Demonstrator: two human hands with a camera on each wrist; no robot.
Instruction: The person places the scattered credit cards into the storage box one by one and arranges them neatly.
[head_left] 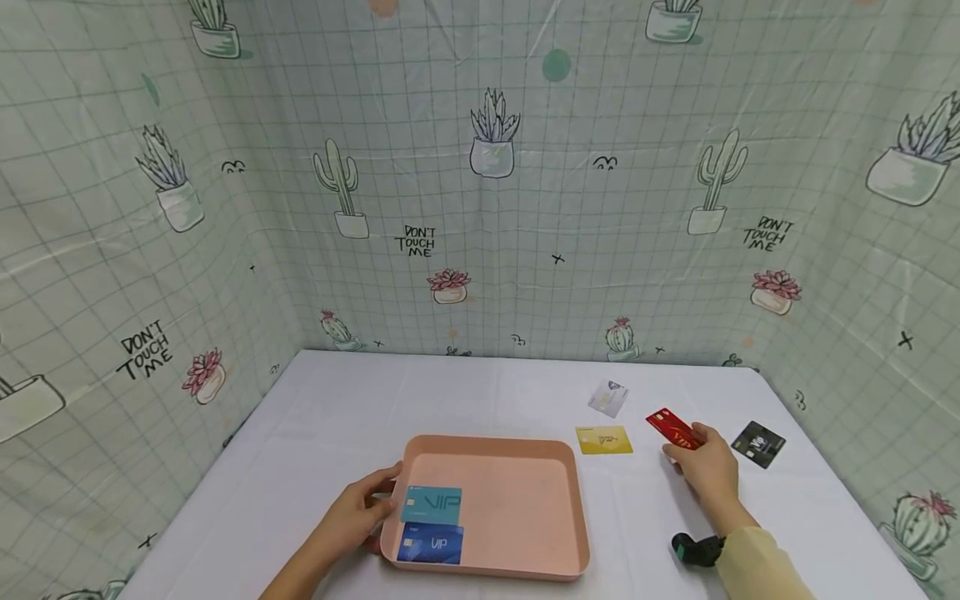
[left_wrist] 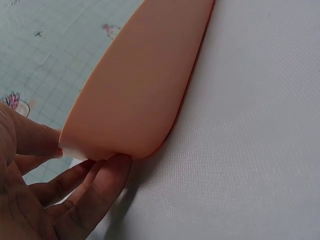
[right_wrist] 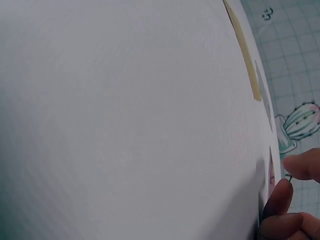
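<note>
My left hand [head_left: 352, 512] holds the left side of a pink tray [head_left: 517, 500]; in the left wrist view, thumb and fingers [left_wrist: 112, 175] are at its corner. Inside the tray's left end lie a teal VIP card [head_left: 432, 504] and, nearer me, a blue VIP card [head_left: 431, 544]. At the right, my right hand [head_left: 708, 471] grips a red VIP card [head_left: 670, 425] by its near right end, thumb and forefinger at opposite edges. Only a thin strip of the red card [right_wrist: 271, 175] shows in the right wrist view.
Left of the red card lie a yellow card [head_left: 603, 440] and a pale silver card [head_left: 608, 398]. A black card [head_left: 758, 444] lies right of my right hand. White cloth covers the table [head_left: 300, 425], and patterned curtains [head_left: 562, 208] surround it. A black device [head_left: 697, 550] sits at my right wrist.
</note>
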